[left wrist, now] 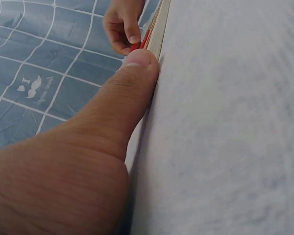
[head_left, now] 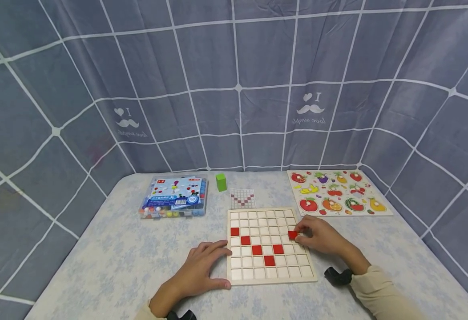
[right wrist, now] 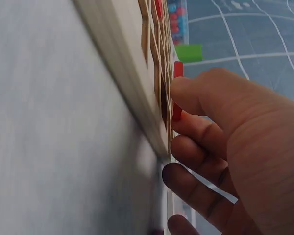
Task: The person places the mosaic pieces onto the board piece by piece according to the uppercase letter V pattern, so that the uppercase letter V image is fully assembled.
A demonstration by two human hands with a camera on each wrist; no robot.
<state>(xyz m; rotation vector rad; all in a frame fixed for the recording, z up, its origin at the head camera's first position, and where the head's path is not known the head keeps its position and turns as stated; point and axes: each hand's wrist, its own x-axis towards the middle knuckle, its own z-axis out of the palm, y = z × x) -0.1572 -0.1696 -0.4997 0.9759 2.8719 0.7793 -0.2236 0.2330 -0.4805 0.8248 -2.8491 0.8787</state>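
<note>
A wooden grid board [head_left: 272, 281] lies on the table, filled with white tiles and several red tiles [head_left: 269, 260] set in diagonal lines. Over the board's right side, my right hand [head_left: 323, 234] pinches a red tile [head_left: 292, 235] between thumb and finger. In the right wrist view that red tile [right wrist: 179, 69] stands edge-on, close over an uncovered dark cell. My left hand [head_left: 202, 271] rests beside the board's left edge, fingers extended, fingertips and thumb right at the frame. The left wrist view shows its thumb [left wrist: 122, 93] along the board's side.
Behind the board lies a small pattern card [head_left: 242, 198] with a red V of squares. A green block [head_left: 221, 182] stands near it. To the left is a clear box of coloured pieces [head_left: 174, 198]; a fruit picture board [head_left: 338, 194] lies at the back right.
</note>
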